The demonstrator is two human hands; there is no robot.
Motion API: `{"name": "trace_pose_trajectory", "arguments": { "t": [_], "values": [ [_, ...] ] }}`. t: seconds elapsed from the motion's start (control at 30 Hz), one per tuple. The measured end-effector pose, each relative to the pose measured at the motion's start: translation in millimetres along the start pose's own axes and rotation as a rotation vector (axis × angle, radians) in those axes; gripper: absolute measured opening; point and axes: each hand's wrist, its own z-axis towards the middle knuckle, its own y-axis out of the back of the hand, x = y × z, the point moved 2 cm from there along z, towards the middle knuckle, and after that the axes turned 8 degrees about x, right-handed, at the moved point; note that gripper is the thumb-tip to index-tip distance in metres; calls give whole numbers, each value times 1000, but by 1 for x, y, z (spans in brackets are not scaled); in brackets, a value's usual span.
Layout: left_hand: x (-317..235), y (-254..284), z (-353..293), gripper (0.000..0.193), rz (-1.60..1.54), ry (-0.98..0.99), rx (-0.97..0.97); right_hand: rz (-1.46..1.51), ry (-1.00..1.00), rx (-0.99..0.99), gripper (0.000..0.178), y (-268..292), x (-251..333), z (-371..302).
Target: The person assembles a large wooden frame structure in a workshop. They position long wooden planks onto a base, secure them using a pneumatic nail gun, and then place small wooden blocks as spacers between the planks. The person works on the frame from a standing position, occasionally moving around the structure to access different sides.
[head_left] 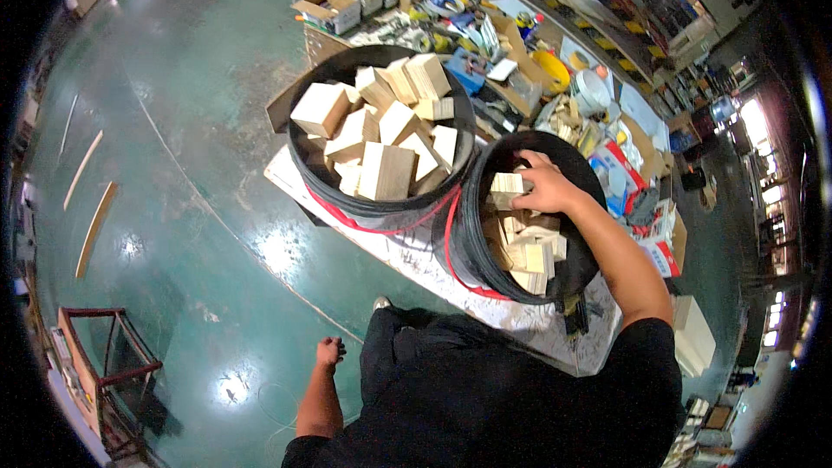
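Two round black buckets stand side by side on a low pale board. In the right bucket [469, 247] my right hand [542, 187] reaches over the rim, its fingers closed round a small pale plywood block [505, 184]. More wooden blocks [530, 256] lie loose beneath it in the same bucket. The left bucket [301, 149] is heaped with larger wooden blocks [386, 172], some reaching about rim height. My left hand [330, 350] hangs low at my side, away from both buckets, its fingers curled in with nothing visible in them.
The pale board [559, 340] has a stained surface. Behind the buckets spreads a cluttered bench with cardboard boxes [334, 9], a yellow bowl [552, 71] and a white pail [591, 91]. A metal frame [117, 377] stands at lower left; curved strips [95, 230] lie on the green floor.
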Motion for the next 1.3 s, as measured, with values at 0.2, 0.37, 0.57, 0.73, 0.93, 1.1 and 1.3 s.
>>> {"name": "trace_pose_trajectory", "arguments": {
  "t": [0.2,0.37,0.57,0.73,0.93,1.1,1.3],
  "values": [
    [26,-9,-14,18,-50,-23,-29,39,-17,-103,63,-24,-31,-2],
    [46,-40,-51,17,-120,-75,-96,-51,45,-48,60,-17,-32,-2],
    [122,-94,-93,14,-218,-111,-166,-118,-37,-38,70,-24,-48,-5],
    [212,-149,-160,15,-531,-285,-227,-119,221,-144,61,11,-62,-33],
    [222,-237,-256,18,-371,-374,-269,317,601,-306,68,79,10,-173],
    [144,-295,-403,42,-925,-1006,228,774,1013,317,97,-31,168,-309],
    [290,-335,-491,65,-1291,-1343,283,583,1206,1083,65,-229,314,-471]
  ]
}}
